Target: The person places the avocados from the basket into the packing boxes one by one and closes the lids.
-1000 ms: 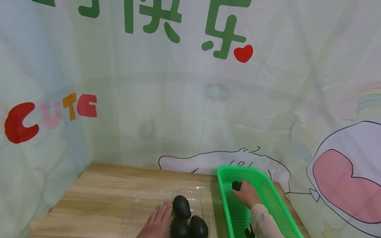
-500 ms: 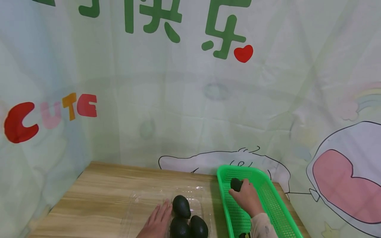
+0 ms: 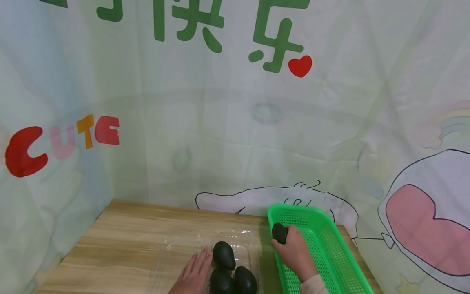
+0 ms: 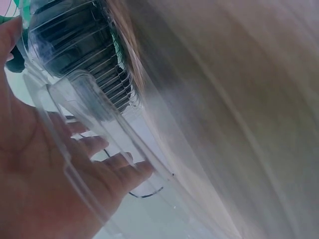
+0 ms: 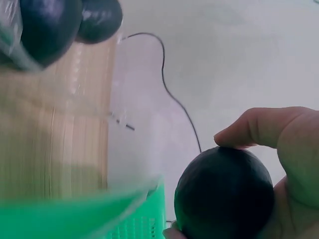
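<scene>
In the head view my right hand grips a dark avocado over the left rim of the green basket. The right wrist view shows thumb and fingers round that avocado. Three more dark avocados sit grouped in a clear plastic clamshell box on the table. My left hand lies with straight fingers beside them, over the box's left part. From below, in the left wrist view, the left hand shows through the clear plastic, fingers extended.
The wooden table ends at a printed cloth backdrop behind it. The basket stands along the table's right side, its tall rim between its inside and the clear box.
My right hand has lifted the avocado and carried it left, from inside the basket to its left rim. The left hand and the three boxed avocados stay put.
</scene>
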